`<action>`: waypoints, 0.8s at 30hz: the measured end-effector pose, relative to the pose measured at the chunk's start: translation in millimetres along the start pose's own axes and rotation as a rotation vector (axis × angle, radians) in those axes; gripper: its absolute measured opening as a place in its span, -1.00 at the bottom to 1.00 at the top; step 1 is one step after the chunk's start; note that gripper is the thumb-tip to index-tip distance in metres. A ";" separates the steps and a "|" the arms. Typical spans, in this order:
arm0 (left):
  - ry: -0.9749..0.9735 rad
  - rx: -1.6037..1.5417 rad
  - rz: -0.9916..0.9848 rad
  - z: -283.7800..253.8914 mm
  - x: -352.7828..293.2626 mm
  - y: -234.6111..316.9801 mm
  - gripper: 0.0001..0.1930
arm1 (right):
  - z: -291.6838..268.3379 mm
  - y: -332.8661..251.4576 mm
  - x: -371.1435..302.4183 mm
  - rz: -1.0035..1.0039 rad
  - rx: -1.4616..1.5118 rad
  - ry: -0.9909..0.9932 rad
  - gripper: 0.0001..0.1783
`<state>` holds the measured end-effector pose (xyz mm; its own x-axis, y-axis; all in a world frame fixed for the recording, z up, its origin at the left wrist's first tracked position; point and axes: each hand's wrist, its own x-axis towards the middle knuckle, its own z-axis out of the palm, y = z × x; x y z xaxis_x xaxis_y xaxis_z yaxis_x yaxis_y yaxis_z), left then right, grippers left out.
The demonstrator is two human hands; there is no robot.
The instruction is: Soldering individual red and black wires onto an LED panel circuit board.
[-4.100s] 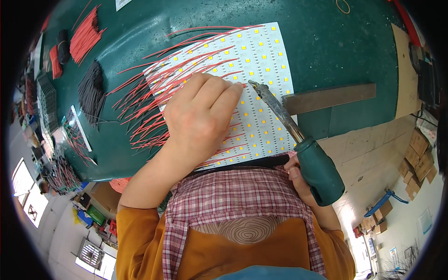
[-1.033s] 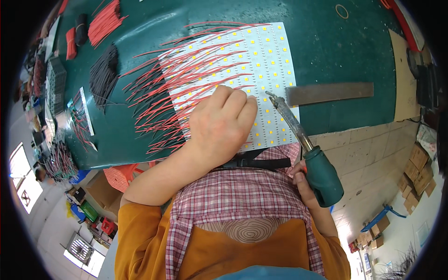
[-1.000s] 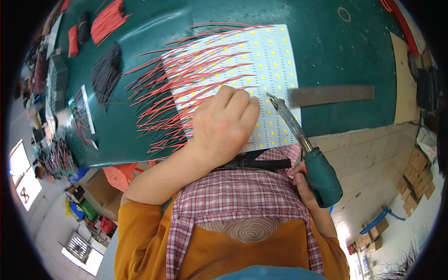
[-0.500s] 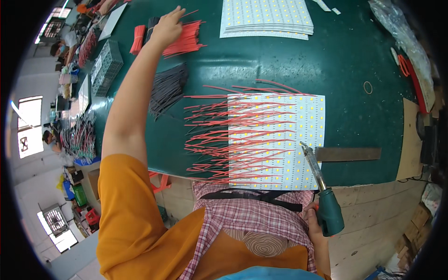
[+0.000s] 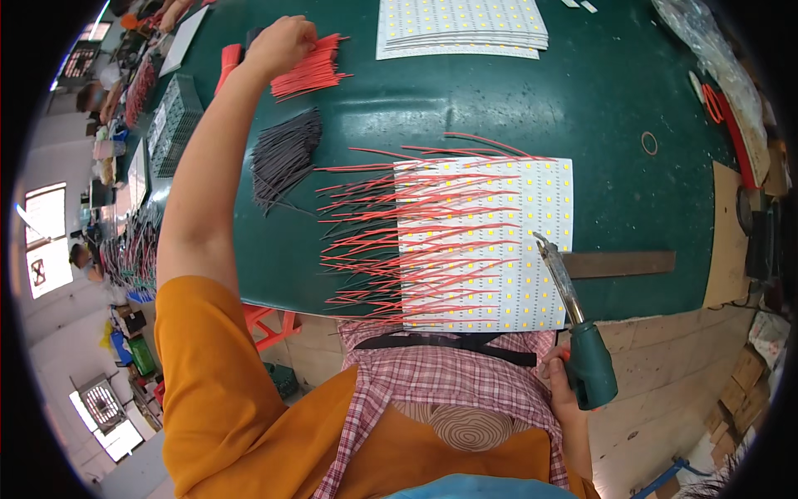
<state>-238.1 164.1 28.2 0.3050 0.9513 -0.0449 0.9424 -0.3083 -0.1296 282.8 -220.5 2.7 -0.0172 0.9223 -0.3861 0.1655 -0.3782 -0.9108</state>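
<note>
My left hand (image 5: 288,43) is stretched out to the far left, its fingers curled in at the edge of a pile of red wires (image 5: 314,71); what they hold, if anything, is hidden. Low on the right, my right hand (image 5: 559,381) grips a soldering iron (image 5: 590,362) by its green handle. The iron's metal tip points up and away, over the right part of a white LED board (image 5: 536,200) dotted with yellow chips. Rows of red and black wires (image 5: 357,241) lie across the board's left half and stick out past its left edge.
A pile of black wires (image 5: 285,158) lies left of the board. Behind it is a stack of LED boards (image 5: 461,33). A flat metal bar (image 5: 623,264) lies to the right, a rubber band (image 5: 649,143) beyond. Stacked panels (image 5: 173,125) stand at the left.
My left hand has drawn its outstretched fingers in to a curl over the red wires. My right hand still holds the soldering iron near the same spot. The whole view has shifted slightly.
</note>
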 end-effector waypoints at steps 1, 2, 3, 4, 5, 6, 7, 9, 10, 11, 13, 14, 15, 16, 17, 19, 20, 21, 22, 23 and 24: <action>0.012 0.004 0.009 0.9 -1.2 -6.1 -0.85 | 0.8 -3.8 0.9 0.009 -0.006 0.008 -0.75; 0.021 0.008 0.025 3.3 -2.1 -13.4 -0.85 | 1.3 -7.0 2.0 -0.009 -0.050 -0.014 -0.76; 0.098 -0.029 -0.008 7.2 -4.7 -19.5 -0.82 | 1.1 -9.4 2.8 -0.026 -0.094 -0.036 -0.78; 0.079 -0.112 -0.040 4.7 -4.0 -23.6 -0.81 | -0.6 -7.9 2.2 -0.009 -0.098 -0.022 -0.78; 0.110 -0.128 -0.046 3.6 -3.5 -26.5 -0.80 | -2.4 -4.0 1.7 -0.064 -0.205 -0.063 -0.87; 0.145 -0.142 -0.056 1.9 -1.1 -24.5 -0.79 | -3.8 -1.0 3.1 -0.123 -0.313 -0.108 -0.87; 0.141 -0.151 -0.048 2.5 0.7 -20.7 -0.79 | -1.0 -1.6 2.0 -0.067 -0.228 -0.061 -0.84; 0.206 -0.014 -0.052 -0.1 0.1 -15.4 -0.78 | -1.8 -1.2 1.3 -0.033 -0.268 -0.069 -0.84; 0.206 -0.013 -0.049 -3.7 1.2 -13.8 -0.78 | -1.9 -0.7 1.7 -0.008 -0.305 -0.084 -0.83; 0.141 -0.015 -0.076 -6.7 0.2 -13.3 -0.77 | -2.0 0.8 1.7 -0.008 -0.303 -0.084 -0.83; 0.072 -0.016 -0.101 -11.1 -0.2 -9.7 -0.76 | -2.5 4.6 2.2 -0.147 -0.292 -0.078 -0.85; 0.033 0.018 -0.123 -11.8 -0.3 -6.5 -0.76 | -2.4 5.6 2.0 -0.142 -0.290 -0.077 -0.85; -0.005 0.052 -0.146 -12.0 -1.0 -3.2 -0.76 | -2.4 6.4 1.8 -0.118 -0.275 -0.076 -0.85; -0.004 0.055 -0.143 -13.8 -2.8 -0.9 -0.76 | -2.6 7.0 0.5 -0.100 -0.260 -0.073 -0.85; -0.002 0.056 -0.159 -15.2 -4.5 1.3 -0.76 | -1.8 6.4 -0.6 -0.100 -0.257 -0.070 -0.85; 0.001 0.059 -0.171 -18.1 -7.6 6.1 -0.76 | 0.7 4.3 -1.6 -0.086 -0.177 -0.036 -0.85; 0.011 0.087 -0.145 -19.4 -9.2 8.9 -0.76 | 0.2 5.3 -1.7 -0.087 -0.175 -0.033 -0.85; 0.020 0.114 -0.120 -20.6 -10.4 11.7 -0.76 | -0.4 6.5 -2.0 -0.099 -0.190 -0.009 -0.83; 0.021 0.117 -0.121 -22.9 -12.5 12.8 -0.76 | -1.1 6.8 -1.6 -0.112 -0.206 0.011 -0.72; 0.023 0.143 -0.124 -25.2 -14.7 13.8 -0.77 | -2.3 7.3 -1.2 -0.113 -0.204 0.009 -0.72; 0.025 0.169 -0.129 -27.5 -17.8 14.7 -0.77 | -3.9 8.1 -0.8 -0.132 -0.260 -0.017 -0.72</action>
<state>-225.9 142.7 54.3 0.1890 0.9820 0.0069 0.9379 -0.1784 -0.2974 288.0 -224.0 -3.8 -0.0720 0.9599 -0.2709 0.4077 -0.2195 -0.8863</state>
